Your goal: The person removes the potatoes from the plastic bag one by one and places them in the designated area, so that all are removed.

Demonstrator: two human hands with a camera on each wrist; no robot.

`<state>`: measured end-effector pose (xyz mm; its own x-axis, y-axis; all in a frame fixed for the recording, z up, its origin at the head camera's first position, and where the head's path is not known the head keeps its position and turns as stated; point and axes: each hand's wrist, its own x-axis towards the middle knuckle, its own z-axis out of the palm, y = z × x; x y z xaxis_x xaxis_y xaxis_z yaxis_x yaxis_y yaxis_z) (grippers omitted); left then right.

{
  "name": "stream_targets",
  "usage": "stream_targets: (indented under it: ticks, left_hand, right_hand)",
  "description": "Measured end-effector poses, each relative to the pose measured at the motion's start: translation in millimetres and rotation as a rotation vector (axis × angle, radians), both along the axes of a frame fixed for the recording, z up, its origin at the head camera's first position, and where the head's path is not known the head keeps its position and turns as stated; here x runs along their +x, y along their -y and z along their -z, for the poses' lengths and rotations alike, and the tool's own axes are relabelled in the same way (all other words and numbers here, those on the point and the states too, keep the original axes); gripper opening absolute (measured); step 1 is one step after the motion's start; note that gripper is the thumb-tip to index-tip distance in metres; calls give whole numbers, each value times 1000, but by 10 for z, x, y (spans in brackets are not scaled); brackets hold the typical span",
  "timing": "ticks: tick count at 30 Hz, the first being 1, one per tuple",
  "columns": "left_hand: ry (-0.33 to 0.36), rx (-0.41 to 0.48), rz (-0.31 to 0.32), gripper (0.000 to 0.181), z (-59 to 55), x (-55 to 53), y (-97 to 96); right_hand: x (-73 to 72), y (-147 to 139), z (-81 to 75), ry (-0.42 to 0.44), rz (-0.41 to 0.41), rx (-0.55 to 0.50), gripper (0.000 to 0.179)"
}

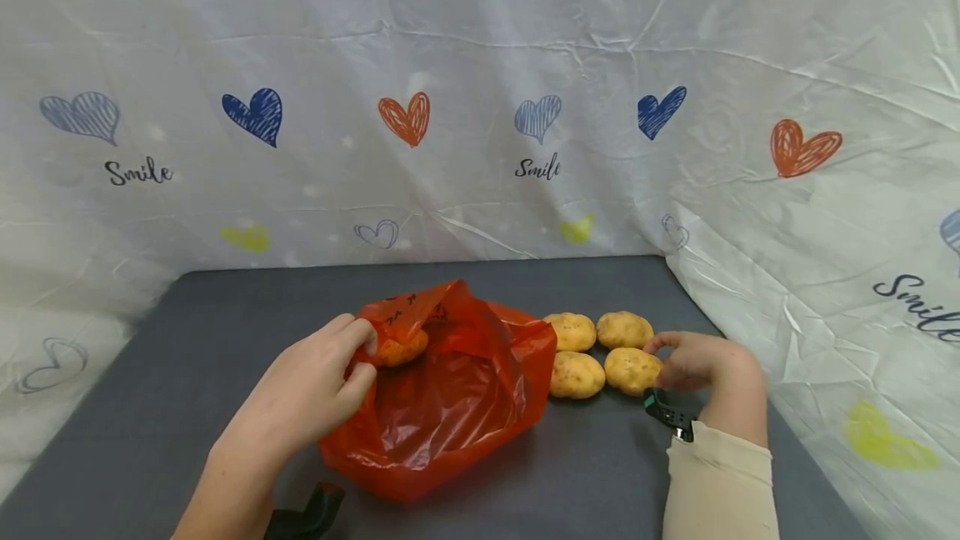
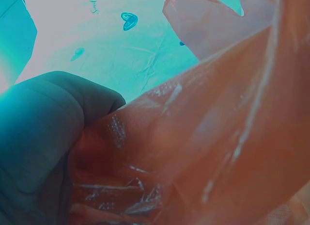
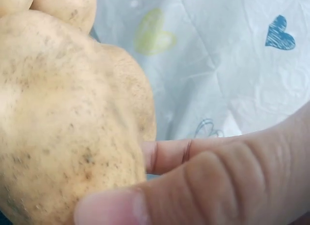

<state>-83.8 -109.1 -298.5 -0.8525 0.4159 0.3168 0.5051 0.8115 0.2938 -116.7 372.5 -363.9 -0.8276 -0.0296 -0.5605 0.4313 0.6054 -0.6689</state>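
My left hand pinches the rim of a red plastic bag between thumb and fingers. The bag's mouth gapes upward, and inside its left wall a potato is partly visible. In the left wrist view, the bag's thin film stretches away from the fingers. To the bag's right, my right hand grips the near right potato of a close group. The right wrist view has the thumb on this potato's near side and a finger at its edge.
Three other potatoes, at the back left, back right and front left, lie beside the gripped one. The bag's right side reaches up to them. Behind the dark tabletop hangs a white sheet printed with hearts.
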Motion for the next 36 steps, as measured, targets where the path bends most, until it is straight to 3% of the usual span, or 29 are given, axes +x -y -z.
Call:
stream_targets:
  ticks: [9,12,15,19,23,28,31,33,36]
  left_hand:
    - [-13,2,4,14,3,-1,5]
    - [-16,2,4,14,2,0,6]
    - [-15,3,7,14,-1,1,4]
    - [-16,3,11,14,-4,0,2]
    - [-18,3,12,14,-4,-3,4]
    - [-19,5,16,14,-2,-4,8]
    - [-30,7,17,13,2,-2,5]
    - [-45,12,18,13,1,1,5]
    - [-74,25,18,13,-1,5,9]
  right_hand:
    - [-8,-3,-1,5,1,-1,61]
    - [41,30,-118,-32,-10,51,67]
    - [118,97,-301,-125,-54,117,74]
    - [222,240,-538,-317,-114,220,77]
    - [328,464,-730,-566,-134,251,65]
    - [445,904,-882,-963,-163,146,39]
    - [494,1258,-907,-1197,-239,52,35]
    - [503,1493,-897,-1299,-309,-14,32]
    - [487,1808,-831,-1353,-430,-63,29]
